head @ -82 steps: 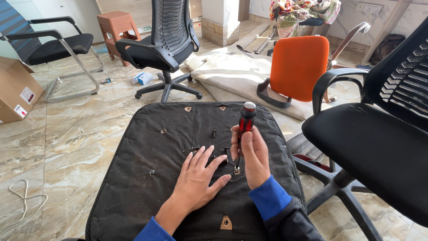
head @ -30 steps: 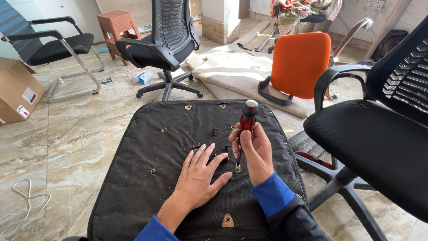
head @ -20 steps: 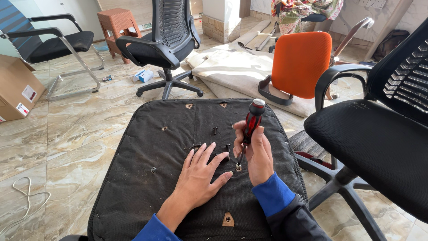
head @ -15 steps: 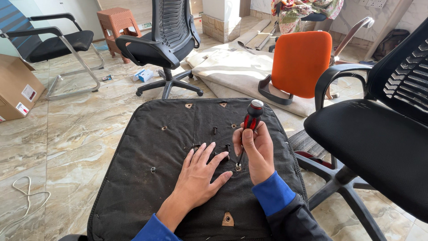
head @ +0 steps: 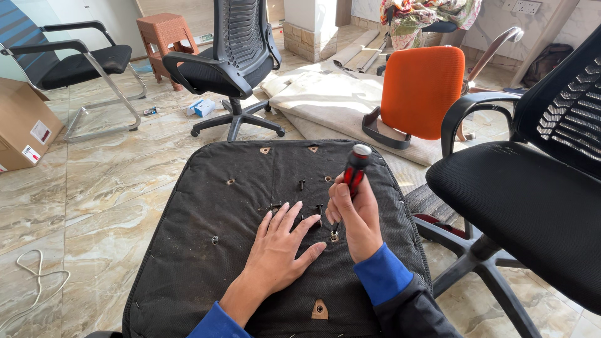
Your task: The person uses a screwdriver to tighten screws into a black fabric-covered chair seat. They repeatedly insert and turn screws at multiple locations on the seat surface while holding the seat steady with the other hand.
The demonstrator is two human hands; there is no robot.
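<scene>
An upturned black chair seat lies in front of me, its fabric underside showing several screw holes. My left hand rests flat on it with fingers spread, just left of the middle. My right hand grips a red and black screwdriver, held nearly upright with its handle tilted to the right. The screwdriver's tip sits on a screw in the seat, right beside my left fingertips. A few bolts stand up from the seat just beyond my hands.
A black office chair stands close on the right. An orange seat part leans on a pale mat behind. Another black mesh chair, a cantilever chair, a cardboard box and a white cord are on the marble floor.
The screwdriver handle has shifted slightly right and back as my right hand turns it on the screw. My left hand has stayed flat on the seat.
</scene>
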